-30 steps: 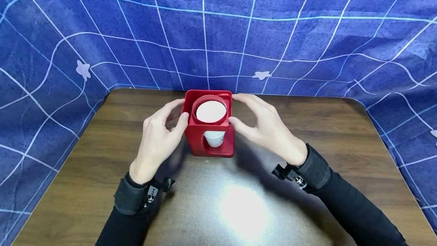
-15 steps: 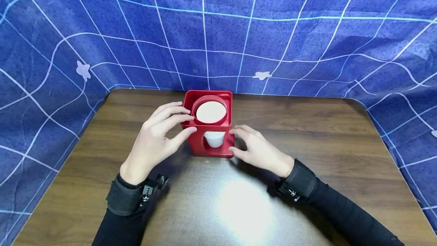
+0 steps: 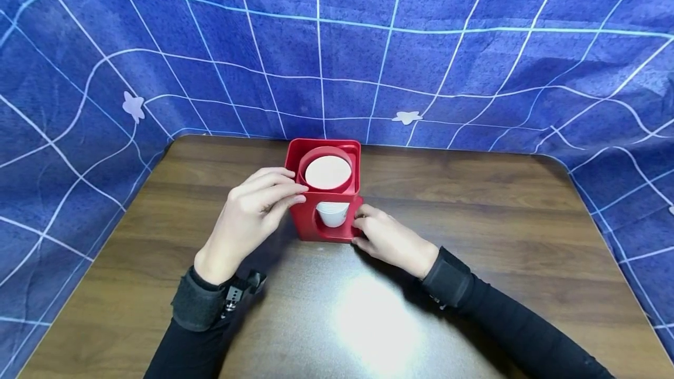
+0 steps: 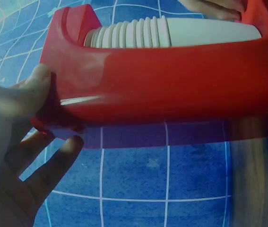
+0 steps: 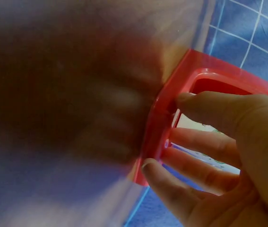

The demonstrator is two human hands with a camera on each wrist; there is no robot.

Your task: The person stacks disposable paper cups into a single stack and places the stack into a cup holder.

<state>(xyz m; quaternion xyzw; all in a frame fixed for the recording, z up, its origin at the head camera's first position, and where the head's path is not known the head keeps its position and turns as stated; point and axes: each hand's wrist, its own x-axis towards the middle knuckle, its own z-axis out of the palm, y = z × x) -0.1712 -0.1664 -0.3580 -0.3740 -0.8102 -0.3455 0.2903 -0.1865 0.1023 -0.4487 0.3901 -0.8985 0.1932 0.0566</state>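
The red cup holder (image 3: 327, 199) stands upright near the far edge of the wooden table (image 3: 474, 238), at its centre line, close to the blue gridded cloth (image 3: 421, 45). A stack of white paper cups (image 3: 330, 213) sits inside it: the top cup shows through the round upper opening, and the ribbed rims show through the side cut-out in the left wrist view (image 4: 138, 34). The left hand (image 3: 247, 221) grips the holder's upper left corner, thumb on the near face and fingers curled over the top rim. The right hand (image 3: 389, 238) is at the lower right corner; the right wrist view shows its fingers (image 5: 204, 142) curled into the side opening, hooked on the red frame edge. Both hands are therefore closed on the holder, 1 high and 1 low. The step in hand appears to be securing the holder before handling it. The next move would call for a steady 2-handed hold, keeping the holder level so that the cup stack stays seated.
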